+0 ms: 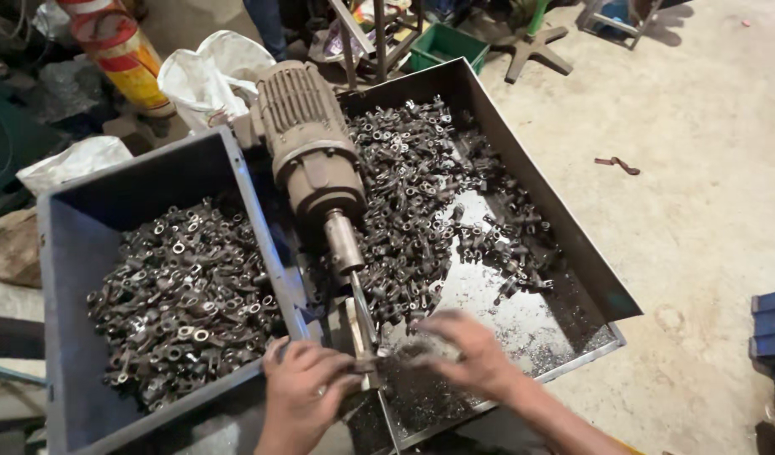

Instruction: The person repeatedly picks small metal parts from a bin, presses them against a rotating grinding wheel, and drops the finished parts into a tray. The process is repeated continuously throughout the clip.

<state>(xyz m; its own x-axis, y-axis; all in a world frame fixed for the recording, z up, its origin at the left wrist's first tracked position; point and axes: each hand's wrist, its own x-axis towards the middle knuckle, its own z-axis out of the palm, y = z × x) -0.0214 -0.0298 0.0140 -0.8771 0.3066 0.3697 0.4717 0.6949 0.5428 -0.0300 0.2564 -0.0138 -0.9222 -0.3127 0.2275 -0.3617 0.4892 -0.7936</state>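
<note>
An electric motor [307, 135] with a long spindle [360, 307] points down toward me between two bins. My left hand [305, 389] grips a small metal part at the spindle's tip, fingers curled around it. My right hand [465, 352], blurred with motion, reaches flat over the metal tray [598, 278], just right of the spindle tip; I cannot tell whether it holds a part. A heap of small dark metal parts [421, 194] fills the tray's upper half, with shavings on its bare lower floor.
A grey bin [67, 278] on the left holds several similar metal parts [185, 303]. White sacks [211, 72], a striped cylinder [122, 50], a green crate [446, 42] and stands lie behind. Concrete floor at right carries a small bent part [617, 163]; a blue crate [772, 324] sits at the right edge.
</note>
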